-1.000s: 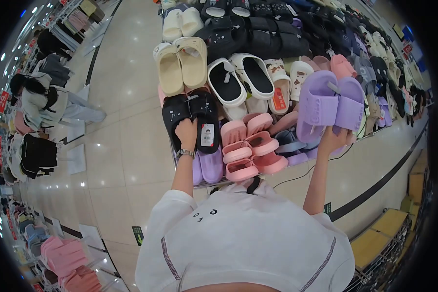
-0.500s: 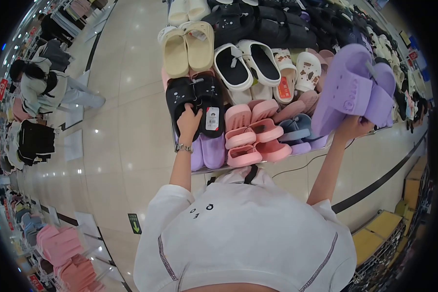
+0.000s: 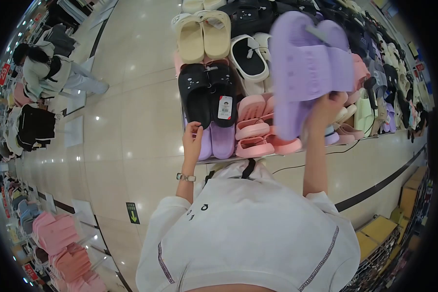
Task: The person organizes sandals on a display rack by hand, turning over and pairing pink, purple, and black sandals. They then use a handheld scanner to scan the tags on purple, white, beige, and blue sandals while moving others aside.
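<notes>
My right hand (image 3: 326, 108) grips a pair of purple slippers (image 3: 304, 63), raised close in front of me with the soles turned toward me. My left hand (image 3: 192, 138), a watch on its wrist, is at the near left corner of the display table (image 3: 214, 159), fingertips touching the heel of a black pair of slippers (image 3: 204, 92) that carries a white tag. Purple slippers (image 3: 218, 141) lie just right of that hand, and pink slippers (image 3: 255, 129) are stacked beyond them.
The table is piled with cream slippers (image 3: 203, 34), black-and-white clogs (image 3: 248, 56) and many dark pairs farther back. A person (image 3: 48, 73) bends over racks at the far left. Pink folded clothes (image 3: 58, 238) sit lower left, and yellow boxes (image 3: 384, 228) lower right.
My right hand swung the purple pair up and leftward, turning the soles to face me. My left hand slid back off the black pair to the table's near corner.
</notes>
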Motion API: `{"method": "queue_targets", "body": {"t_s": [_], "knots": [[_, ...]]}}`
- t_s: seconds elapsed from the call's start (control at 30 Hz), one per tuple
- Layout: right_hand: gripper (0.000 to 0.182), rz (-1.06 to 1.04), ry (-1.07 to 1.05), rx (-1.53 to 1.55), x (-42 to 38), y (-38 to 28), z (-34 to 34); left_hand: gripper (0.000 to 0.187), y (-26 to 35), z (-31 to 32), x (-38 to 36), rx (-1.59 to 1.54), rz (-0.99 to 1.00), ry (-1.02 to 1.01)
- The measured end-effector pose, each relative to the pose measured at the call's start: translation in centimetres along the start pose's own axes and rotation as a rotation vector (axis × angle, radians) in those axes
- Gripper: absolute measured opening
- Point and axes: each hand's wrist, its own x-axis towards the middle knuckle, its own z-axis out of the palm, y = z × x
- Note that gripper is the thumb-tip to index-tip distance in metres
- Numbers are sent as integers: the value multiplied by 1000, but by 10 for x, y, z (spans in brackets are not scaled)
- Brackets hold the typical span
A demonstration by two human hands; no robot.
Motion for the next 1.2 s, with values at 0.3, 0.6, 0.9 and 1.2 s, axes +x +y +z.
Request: {"method": "queue_targets", "body": {"t_s": [0.3,0.6,0.9,1.2], "knots": [[40,342,-574,211,-176,6,88,45,6,-62,-19,-360,-172,185],[44,409,-478,55,-270,79,77,64,-17,-96,-28,-371,-92,-251],[47,449,-333,50,-281,114,64,48,-21,-60,-16,-250,-194,-168],[39,551,-347,70,-277,106,64,48,-20,-65,-5,-201,-221,-197]]}}
